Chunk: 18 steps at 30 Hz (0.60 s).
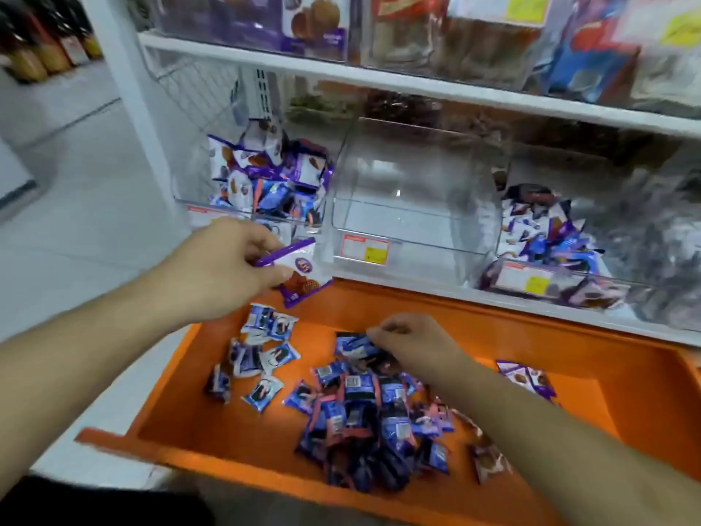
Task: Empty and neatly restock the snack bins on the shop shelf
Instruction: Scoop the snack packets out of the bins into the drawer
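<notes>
On the white shelf (417,294) stand three clear bins: the left bin (242,218) heaped with purple snack packets, the middle bin (413,237) empty, the right bin (546,277) part full. Nearer, an orange tray (512,336) holds scattered blue packets (360,415). The left hand (227,267) pinches a purple-and-white packet (299,273) above the tray's far left corner; the right hand (409,341) pinches a blue packet (354,345) in the tray.

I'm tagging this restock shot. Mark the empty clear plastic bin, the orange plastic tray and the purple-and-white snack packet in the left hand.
Empty clear plastic bin (413,237): head view, bare front wall.
Orange plastic tray (212,419): head view, bare floor at left.
Purple-and-white snack packet (303,273): head view, its white face beside the thumb.
</notes>
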### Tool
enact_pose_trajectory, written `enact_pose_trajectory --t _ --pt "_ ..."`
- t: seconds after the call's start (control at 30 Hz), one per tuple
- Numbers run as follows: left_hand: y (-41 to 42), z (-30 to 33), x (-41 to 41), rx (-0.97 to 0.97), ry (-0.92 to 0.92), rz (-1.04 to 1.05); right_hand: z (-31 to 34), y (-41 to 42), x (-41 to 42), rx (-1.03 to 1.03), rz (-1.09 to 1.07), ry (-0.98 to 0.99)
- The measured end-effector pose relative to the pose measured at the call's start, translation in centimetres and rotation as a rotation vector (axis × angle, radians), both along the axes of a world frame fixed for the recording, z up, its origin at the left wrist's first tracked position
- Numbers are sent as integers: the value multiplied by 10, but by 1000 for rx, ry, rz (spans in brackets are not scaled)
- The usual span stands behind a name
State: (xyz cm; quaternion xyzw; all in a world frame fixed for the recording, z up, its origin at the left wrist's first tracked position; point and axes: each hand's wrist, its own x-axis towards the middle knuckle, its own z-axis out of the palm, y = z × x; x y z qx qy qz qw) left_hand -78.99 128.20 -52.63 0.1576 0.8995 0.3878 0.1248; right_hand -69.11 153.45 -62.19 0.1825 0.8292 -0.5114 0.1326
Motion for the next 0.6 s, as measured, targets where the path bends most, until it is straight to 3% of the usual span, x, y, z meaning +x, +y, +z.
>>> enact_pose_trajectory --t 0.2,0.3,0.4,0.47,0.53,0.6 --pt "-39 -8 -21 -158 43 -50 -49 -109 -42 -401 9 -222" --pt "-45 -12 -31 -188 -15 -70 -47 -118 -59 -342 3 -217" --pt "-40 -12 -37 -210 -40 -99 -25 -91 -61 -374 -51 -43" --pt "-28 -12 -34 -201 -38 -115 1 -68 -48 -341 36 108" --pt "-8 -14 -23 -166 -46 -119 30 -52 -24 -212 147 213" --pt "20 -20 -4 -102 -65 -135 50 -39 3 43 224 275"
